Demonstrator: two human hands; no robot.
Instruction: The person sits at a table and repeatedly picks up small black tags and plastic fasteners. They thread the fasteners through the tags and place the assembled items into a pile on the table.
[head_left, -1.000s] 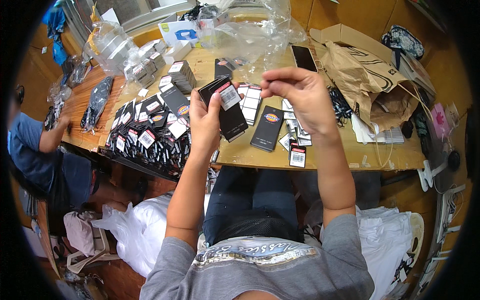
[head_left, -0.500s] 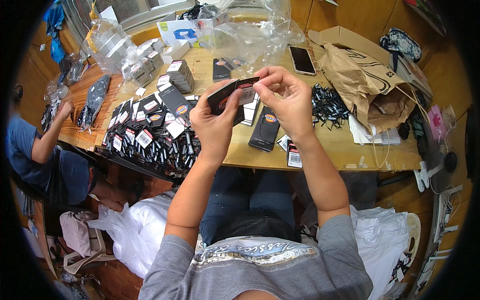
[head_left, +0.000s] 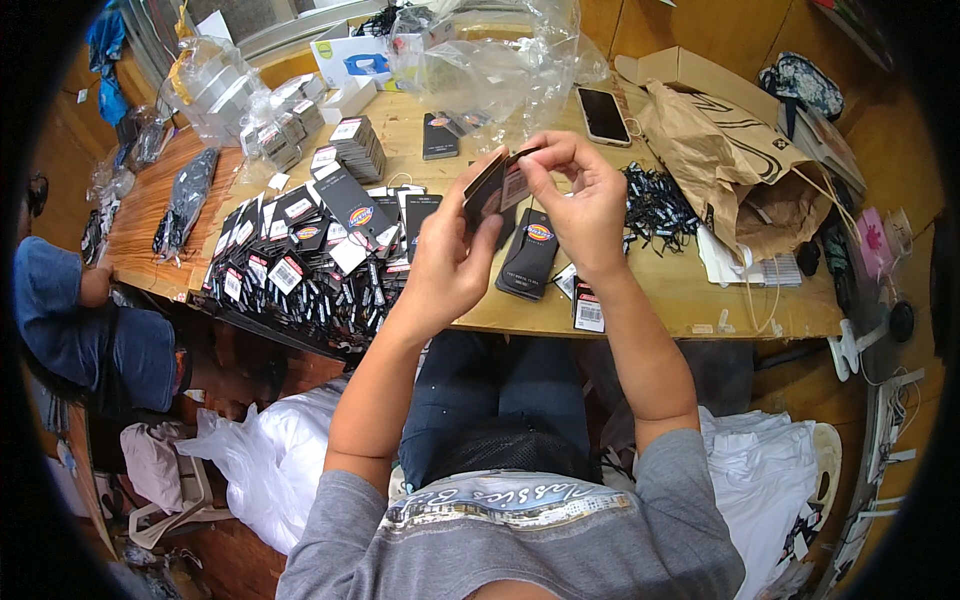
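Above the table's near middle, my left hand (head_left: 450,262) is closed around a few black hang tags (head_left: 485,190), which stand nearly edge-on. My right hand (head_left: 578,200) pinches the upper edge of a tag with a white printed panel, between thumb and fingers. Just below the hands lies a black hang tag stack (head_left: 527,262) with a coloured oval emblem. Close beside it, a small barcode tag (head_left: 589,310) rests near the table edge. Left of my left hand spreads a heap of strung black tags (head_left: 290,240) with barcode labels.
Right of my hands sit a pile of black strings (head_left: 660,212), a phone (head_left: 603,117) and an open brown paper bag (head_left: 715,150). Behind are clear plastic (head_left: 500,70) and a tall tag stack (head_left: 358,150). Another person (head_left: 65,310) sits at the left.
My left hand has shifted slightly right, and the tags have turned from showing their front to nearly edge-on. The other person's raised arm has come down.
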